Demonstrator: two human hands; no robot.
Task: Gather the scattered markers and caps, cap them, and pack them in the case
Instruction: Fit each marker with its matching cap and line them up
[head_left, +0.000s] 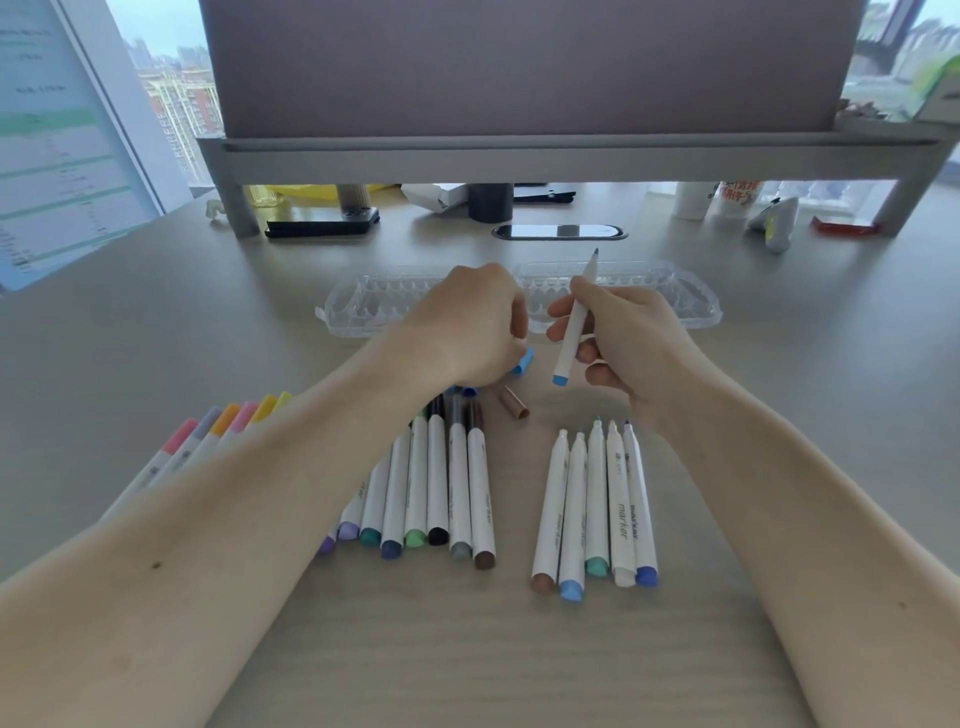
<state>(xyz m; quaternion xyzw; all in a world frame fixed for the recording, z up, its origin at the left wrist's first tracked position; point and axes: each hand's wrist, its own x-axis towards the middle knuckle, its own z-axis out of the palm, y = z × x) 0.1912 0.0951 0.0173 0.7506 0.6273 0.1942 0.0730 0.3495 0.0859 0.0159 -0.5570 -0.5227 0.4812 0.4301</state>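
Observation:
My right hand (631, 343) grips an uncapped white marker with a blue end (574, 325), its tip pointing up and away. My left hand (470, 325) is curled over a light blue cap (523, 361) and holds it at the fingertips. A brown cap (514, 402) lies loose on the desk below it. The clear plastic case (691, 299) lies open behind both hands. A row of capped markers (441, 478) lies under my left forearm, and several uncapped markers (597, 504) lie under my right wrist. More capped pastel markers (208, 431) sit at the left.
A grey monitor stand (519, 150) spans the back of the desk, with a phone (322, 223), cups (732, 200) and small items beneath it. A monitor (57, 140) stands at the far left.

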